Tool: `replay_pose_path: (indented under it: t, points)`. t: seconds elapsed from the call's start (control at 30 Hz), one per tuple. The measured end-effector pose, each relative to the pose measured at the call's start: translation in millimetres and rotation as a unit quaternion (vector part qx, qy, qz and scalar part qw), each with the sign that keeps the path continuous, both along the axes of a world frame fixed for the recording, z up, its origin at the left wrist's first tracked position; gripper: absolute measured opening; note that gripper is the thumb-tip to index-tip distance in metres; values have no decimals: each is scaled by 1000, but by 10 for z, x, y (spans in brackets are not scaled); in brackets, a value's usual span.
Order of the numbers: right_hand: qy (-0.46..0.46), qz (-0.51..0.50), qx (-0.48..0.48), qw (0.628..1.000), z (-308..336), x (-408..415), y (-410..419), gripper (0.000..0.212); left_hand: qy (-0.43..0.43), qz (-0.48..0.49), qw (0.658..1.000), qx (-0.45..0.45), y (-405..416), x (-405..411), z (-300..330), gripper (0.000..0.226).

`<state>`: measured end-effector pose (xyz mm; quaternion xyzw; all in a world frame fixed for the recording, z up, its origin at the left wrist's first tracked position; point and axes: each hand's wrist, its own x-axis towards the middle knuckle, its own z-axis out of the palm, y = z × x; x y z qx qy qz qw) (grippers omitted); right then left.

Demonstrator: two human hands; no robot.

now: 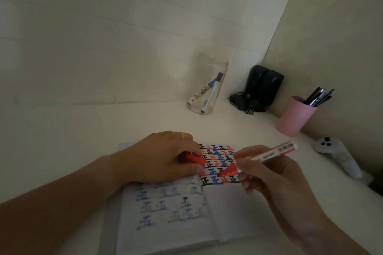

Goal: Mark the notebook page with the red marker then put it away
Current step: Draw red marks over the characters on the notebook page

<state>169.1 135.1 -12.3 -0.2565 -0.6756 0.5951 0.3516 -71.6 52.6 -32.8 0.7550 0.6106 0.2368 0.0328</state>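
— Two hands are over the notebook [176, 209], which lies open on the white worktop [145, 122] near the camera. What does each one carry?

— The right hand [275, 174] is closed around the red marker [261, 158], fingers wrapped on its white barrel. The marker is uncapped, and its red tip points down and left, just over the right-hand page; whether it touches the paper cannot be told. The left hand [163, 157] rests on the notebook's far left part, curled around the red cap [193, 159], which pokes out toward the right. A yellow ring [182, 135] sits on one of its fingers.

— And the page itself?

— The far part of the right page is filled with rows of tally characters in black, blue and red. The left page shows fainter, blurred blue and black characters.

— What else stands on the worktop?

— At the far side, near the wall, a clear glass jar [207, 89] holds two markers [209, 93], leaning, with blue and dark caps. To its right, in the corner, is a black device [263, 87] with a tangled cable. Further right a pink cup [294, 117] holds dark pens. Near the right edge lies a white controller [339, 155] with dark buttons, well apart from the notebook.
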Motion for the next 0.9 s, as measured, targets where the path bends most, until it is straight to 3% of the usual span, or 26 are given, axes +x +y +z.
replay_pose_path:
  t: [0.07,0.17,0.37,0.43,0.53,0.9]
  points:
    - [-3,-11,-1,1000,-115,-26,-43,6,-3,-2,1000,-3,9,-12,-2,30]
    - [-17,-34,39,998,-248,-11,-53,12,-8,-1,1000,-8,-3,-23,6,30]
    - [-35,-25,82,996,-260,-31,-106,5,-13,-6,1000,-18,8,-23,13,31]
    - [-47,-26,93,994,-246,-35,-128,13,-14,-7,1000,-21,3,-20,15,31]
    - [-64,-27,114,991,-260,-37,-115,5,-16,-7,1000,-16,5,-21,15,29]
    - [-71,-37,107,991,-275,-12,-94,7,-19,-12,1000,-16,4,-22,23,32]
